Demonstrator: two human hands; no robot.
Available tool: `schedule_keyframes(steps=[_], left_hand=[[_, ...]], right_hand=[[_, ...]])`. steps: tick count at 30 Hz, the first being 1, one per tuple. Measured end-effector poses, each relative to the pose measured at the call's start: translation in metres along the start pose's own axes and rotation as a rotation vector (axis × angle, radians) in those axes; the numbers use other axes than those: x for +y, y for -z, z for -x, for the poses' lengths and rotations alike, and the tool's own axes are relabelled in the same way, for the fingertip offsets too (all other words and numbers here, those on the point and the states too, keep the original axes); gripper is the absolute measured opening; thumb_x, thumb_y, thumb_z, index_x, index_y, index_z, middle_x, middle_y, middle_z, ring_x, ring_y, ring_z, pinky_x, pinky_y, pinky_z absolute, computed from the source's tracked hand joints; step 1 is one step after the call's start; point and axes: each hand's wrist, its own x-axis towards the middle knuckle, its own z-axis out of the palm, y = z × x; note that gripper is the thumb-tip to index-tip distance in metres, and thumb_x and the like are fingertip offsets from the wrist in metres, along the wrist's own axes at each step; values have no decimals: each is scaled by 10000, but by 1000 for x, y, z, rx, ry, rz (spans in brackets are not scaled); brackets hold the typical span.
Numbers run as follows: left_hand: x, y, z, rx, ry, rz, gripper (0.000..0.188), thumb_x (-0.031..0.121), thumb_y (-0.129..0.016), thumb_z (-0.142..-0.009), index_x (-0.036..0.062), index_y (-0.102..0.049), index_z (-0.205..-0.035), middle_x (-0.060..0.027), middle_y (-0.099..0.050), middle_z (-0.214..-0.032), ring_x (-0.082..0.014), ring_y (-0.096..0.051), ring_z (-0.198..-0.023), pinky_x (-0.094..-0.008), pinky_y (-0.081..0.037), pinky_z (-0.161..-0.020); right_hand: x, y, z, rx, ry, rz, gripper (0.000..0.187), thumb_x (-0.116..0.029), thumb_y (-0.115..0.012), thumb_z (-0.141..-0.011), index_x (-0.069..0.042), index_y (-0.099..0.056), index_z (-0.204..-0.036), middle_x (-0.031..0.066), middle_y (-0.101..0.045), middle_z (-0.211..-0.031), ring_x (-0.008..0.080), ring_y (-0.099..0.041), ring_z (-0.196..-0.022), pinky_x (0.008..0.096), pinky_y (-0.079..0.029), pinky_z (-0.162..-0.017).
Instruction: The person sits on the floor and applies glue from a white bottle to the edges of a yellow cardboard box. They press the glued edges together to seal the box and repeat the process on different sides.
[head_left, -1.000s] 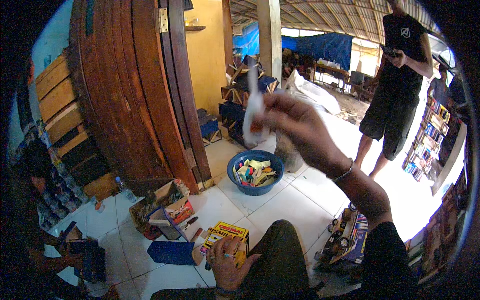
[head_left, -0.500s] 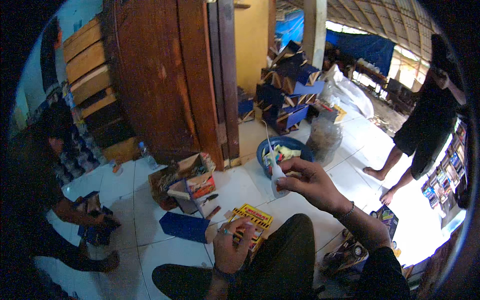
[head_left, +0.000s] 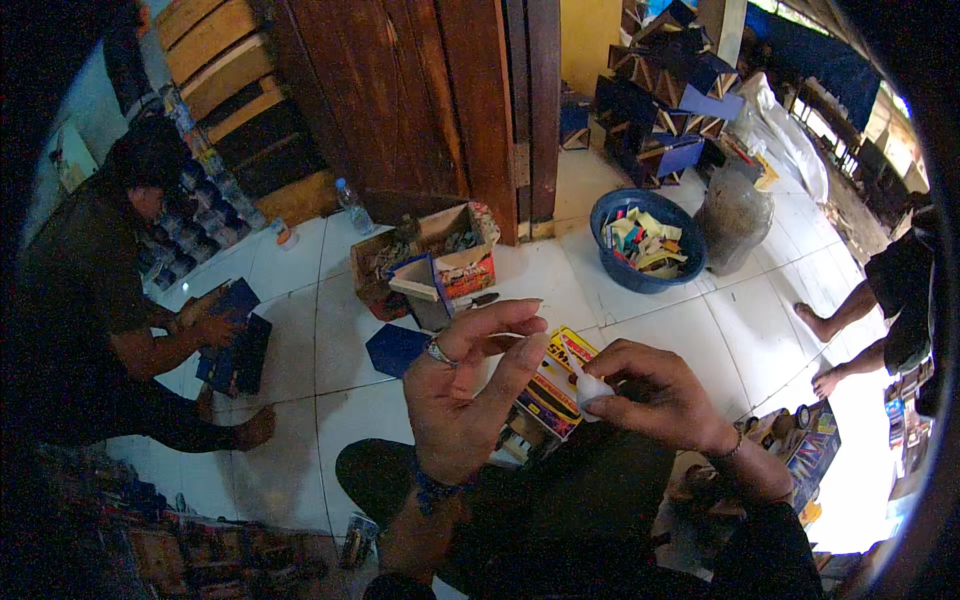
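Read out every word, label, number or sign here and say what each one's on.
Yellow-and-black box, lower middle: bold lettering, which I won't copy out.
Open cardboard box with a reddish side: printing, too small and blurred to read.
Dark blue panel, lower right: markings, too blurred to read.

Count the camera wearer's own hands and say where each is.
2: the left hand, at the left of the yellow box; the right hand, at the box's right, holding a white bottle. Neither is hidden.
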Motion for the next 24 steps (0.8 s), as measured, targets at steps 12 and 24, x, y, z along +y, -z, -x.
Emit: schedule_keyframes(steps=[12, 24], left_hand=[[-23, -16, -24, -64, -380, -379, 465, -18, -738, -832, 3, -539, -1252, -181, -714, -1074, -235, -690, -1031, -366, -540, -926], [-31, -53, -52, -163, -730, -881, 442, -20, -781, -781, 51, -595, -1175, -108, -732, -1052, -244, -696, -978, -375, -513, -891]], right_hand=[[37, 29, 11, 24, 90, 39, 305, -142, -760, -854, -31, -669, -1123, 105, -689, -1079, 230, -664, -961, 338, -549, -780], [65, 63, 29, 52, 55, 32, 241, -124, -731, -867, -5, -661, -1064, 121, -685, -1007, 241, -652, -934, 354, -507, -825]])
